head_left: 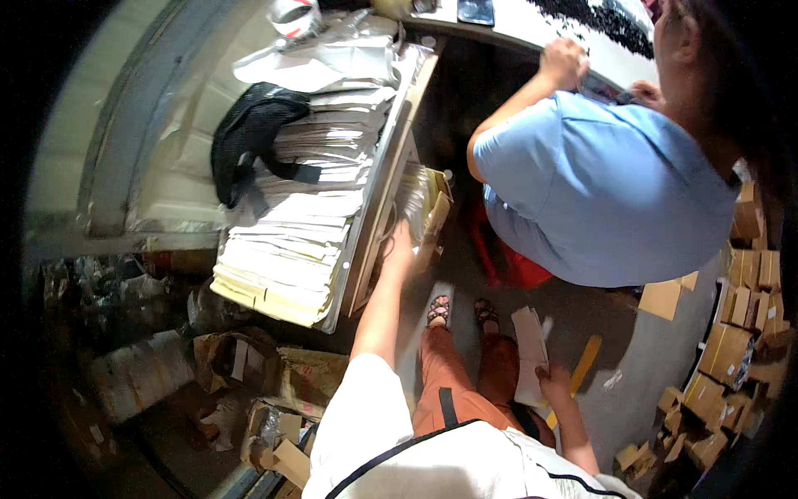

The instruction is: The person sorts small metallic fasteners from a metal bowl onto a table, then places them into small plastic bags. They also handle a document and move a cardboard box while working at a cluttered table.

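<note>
My left hand (401, 247) reaches forward into a small open cardboard box (435, 209) that hangs beside a shelf; its fingers are hidden among clear plastic bags (411, 190) there, so its grip cannot be made out. My right hand (554, 384) hangs low by my leg and holds a flat white stack of folded sheets (529, 353). Below are my orange trousers (453, 378) and sandalled feet (438, 310).
A shelf (378, 179) carries tall piles of flat white packets (291, 241) with a black bag (249, 133) on top. A person in a light blue shirt (598, 183) works at a white table (532, 25) ahead. Small brown cartons (731, 349) lie on the right, torn cardboard (274, 399) lower left.
</note>
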Tool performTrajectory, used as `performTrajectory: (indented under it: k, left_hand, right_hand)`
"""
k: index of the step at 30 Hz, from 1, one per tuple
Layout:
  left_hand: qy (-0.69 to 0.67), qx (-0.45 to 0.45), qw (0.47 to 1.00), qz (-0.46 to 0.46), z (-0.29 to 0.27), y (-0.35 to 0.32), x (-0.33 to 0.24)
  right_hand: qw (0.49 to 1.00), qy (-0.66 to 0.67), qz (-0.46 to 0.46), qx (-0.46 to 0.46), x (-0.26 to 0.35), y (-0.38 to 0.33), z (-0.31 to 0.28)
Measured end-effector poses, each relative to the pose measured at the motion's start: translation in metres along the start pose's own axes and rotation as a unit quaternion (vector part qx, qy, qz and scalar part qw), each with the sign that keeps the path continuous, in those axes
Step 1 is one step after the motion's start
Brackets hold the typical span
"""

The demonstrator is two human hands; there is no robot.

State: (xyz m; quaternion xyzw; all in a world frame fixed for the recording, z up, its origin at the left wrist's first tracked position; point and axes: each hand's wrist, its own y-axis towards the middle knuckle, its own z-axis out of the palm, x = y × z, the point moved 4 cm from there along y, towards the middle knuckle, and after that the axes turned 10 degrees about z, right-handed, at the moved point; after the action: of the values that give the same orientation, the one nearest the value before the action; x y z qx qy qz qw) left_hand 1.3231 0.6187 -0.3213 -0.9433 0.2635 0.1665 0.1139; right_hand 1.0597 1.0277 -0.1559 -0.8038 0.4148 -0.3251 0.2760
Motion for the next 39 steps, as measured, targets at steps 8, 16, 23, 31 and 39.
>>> performTrajectory:
  k: [8,16,23,31,39]
  left_hand:
    - [-0.09,0.023,0.996,-0.013,0.068,-0.07,0.071]
    - [-0.124,0.119,0.985,-0.033,0.072,-0.04,0.052]
    - [0.144,0.131,0.98,0.048,0.082,-0.016,0.052]
    - [-0.271,-0.23,0.935,-0.008,0.133,0.054,0.123]
    - [-0.259,-0.024,0.94,-0.22,0.074,0.082,0.059]
  right_hand:
    - [0.999,0.021,0.024,0.029,-0.03,-0.037,0.094]
    - [0.996,0.044,0.045,0.058,-0.003,-0.028,0.11]
    - [0.999,0.023,0.022,0.02,-0.039,-0.028,0.12]
    - [0.997,0.064,0.036,-0.016,-0.033,-0.035,0.097]
    - [0.996,0.018,0.085,0.007,-0.05,-0.038,0.106]
